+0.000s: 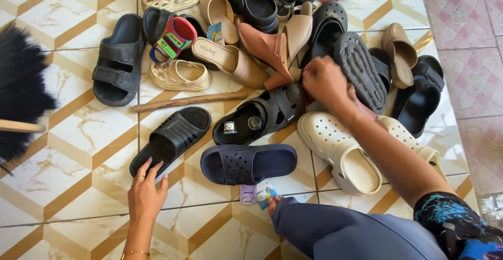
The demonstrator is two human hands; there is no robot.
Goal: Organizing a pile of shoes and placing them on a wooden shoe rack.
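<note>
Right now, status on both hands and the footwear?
Left hand flat on black slide sandal, fingers open. Right hand gripping upturned dark clog in the pile. Cream clog and navy slide lie close by.

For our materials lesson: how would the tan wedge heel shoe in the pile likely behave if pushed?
The wedge shoe lies tilted on other shoes, so a push would probably topple it. Its thick heel looks stiff, unlikely to bend. It may slide easily on the glossy tiles.
</note>
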